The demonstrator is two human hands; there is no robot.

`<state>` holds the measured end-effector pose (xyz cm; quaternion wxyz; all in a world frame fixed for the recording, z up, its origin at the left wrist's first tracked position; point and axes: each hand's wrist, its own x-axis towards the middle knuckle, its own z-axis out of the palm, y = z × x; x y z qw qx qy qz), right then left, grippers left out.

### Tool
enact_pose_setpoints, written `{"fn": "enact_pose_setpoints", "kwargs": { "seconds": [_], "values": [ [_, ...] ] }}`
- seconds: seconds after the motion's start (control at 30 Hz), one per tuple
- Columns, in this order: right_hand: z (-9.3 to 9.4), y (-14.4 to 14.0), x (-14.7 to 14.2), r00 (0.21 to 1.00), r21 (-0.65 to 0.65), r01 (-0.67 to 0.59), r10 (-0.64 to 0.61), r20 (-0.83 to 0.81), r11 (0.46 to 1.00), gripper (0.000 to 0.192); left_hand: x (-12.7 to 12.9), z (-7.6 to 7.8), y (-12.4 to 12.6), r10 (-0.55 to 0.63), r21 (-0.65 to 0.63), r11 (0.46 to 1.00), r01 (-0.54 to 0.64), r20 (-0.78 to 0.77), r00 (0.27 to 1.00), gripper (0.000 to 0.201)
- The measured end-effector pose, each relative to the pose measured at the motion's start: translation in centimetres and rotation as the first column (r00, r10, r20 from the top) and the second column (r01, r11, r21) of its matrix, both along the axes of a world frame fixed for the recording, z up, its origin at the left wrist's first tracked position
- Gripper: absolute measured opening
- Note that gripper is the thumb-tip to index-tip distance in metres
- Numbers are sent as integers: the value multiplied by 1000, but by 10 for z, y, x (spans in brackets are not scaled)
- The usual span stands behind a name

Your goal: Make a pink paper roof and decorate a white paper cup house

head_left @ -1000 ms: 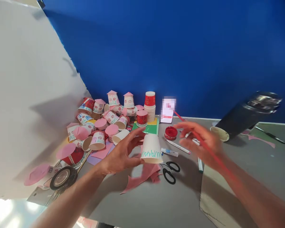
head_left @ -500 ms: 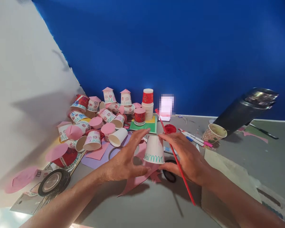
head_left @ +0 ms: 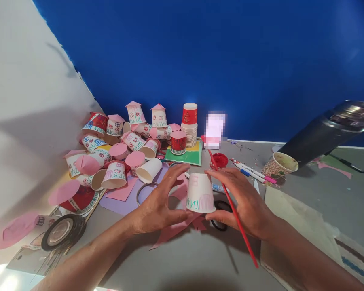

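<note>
A white paper cup [head_left: 201, 195] is held upside down between my two hands, with green grass strokes, a pink door shape and a pink window drawn on it. My left hand [head_left: 154, 202] curves round the cup's left side, fingertips near its top and thumb near its rim. My right hand [head_left: 241, 198] grips the cup from the right, and a red paintbrush [head_left: 234, 208] also lies across its fingers. The brush head points away, close to a small pot of red paint [head_left: 219, 160]. Pink paper scraps [head_left: 172, 232] and black-handled scissors [head_left: 221, 222] lie beneath the cup.
Many decorated cups with pink paper roofs [head_left: 118, 151] are piled at the left. A cup stack [head_left: 189, 125] stands behind on a green sheet [head_left: 182, 157]. Markers [head_left: 253, 171], a patterned cup [head_left: 280, 165] and a dark thermos [head_left: 321, 133] are at the right; tape [head_left: 62, 232] is front left.
The cup has turned between my hands, bringing the pink door and window into sight. The camera view has shifted slightly. The paintbrush stays in my right hand.
</note>
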<state>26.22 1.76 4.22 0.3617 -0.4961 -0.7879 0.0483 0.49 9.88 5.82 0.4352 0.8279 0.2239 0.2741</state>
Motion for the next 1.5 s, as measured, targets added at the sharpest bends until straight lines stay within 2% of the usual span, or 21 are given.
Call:
{"fn": "enact_pose_setpoints", "kwargs": {
  "seconds": [0.1,0.3,0.33,0.4,0.47,0.5,0.6,0.7,0.87,1.0,1.2,1.27,1.4,1.5],
  "values": [
    [-2,1,-5,999,-23,-33,33,21,999,91,-1,-2,0,16,82,997,-9,-77,997,101],
    [0,0,-7,994,-122,-96,90,-56,988,94,4,-11,-7,19,130,992,-1,-141,990,84],
    [0,-1,-6,991,-130,-96,83,-101,987,89,5,-13,-7,34,138,990,-15,-137,990,80],
    [2,-5,-3,973,-121,-50,20,-232,991,66,6,-18,-6,71,136,989,-54,-120,990,75],
    [4,-9,0,912,-79,35,-64,-405,996,37,5,-24,-3,119,83,990,-110,-107,987,74],
    [5,-10,3,869,-59,67,-87,-488,996,31,5,-26,-1,141,45,989,-137,-94,986,76],
    [7,-12,9,748,-42,72,-82,-659,996,36,4,-31,5,186,-62,980,-188,-37,982,78],
    [8,-9,13,644,-89,41,-94,-759,995,44,5,-32,6,226,-160,962,-223,1,974,78],
    [14,-2,12,520,-181,58,-185,-834,982,16,6,-29,6,267,-256,934,-250,31,963,78],
    [18,-1,12,431,-203,37,-199,-880,978,17,5,-30,8,269,-230,940,-252,46,962,77],
    [16,-6,15,569,-217,-73,-138,-811,974,26,3,-33,8,258,-173,954,-247,44,965,80],
    [16,-8,13,608,-192,-25,-137,-782,981,21,2,-33,8,249,-155,958,-239,46,967,80],
    [18,-13,5,646,-203,136,-242,-724,970,14,2,-34,6,211,-165,966,-201,51,976,81],
    [19,-15,3,698,-171,136,-217,-682,976,14,2,-34,6,200,-185,965,-189,44,979,83]
  ]
}}
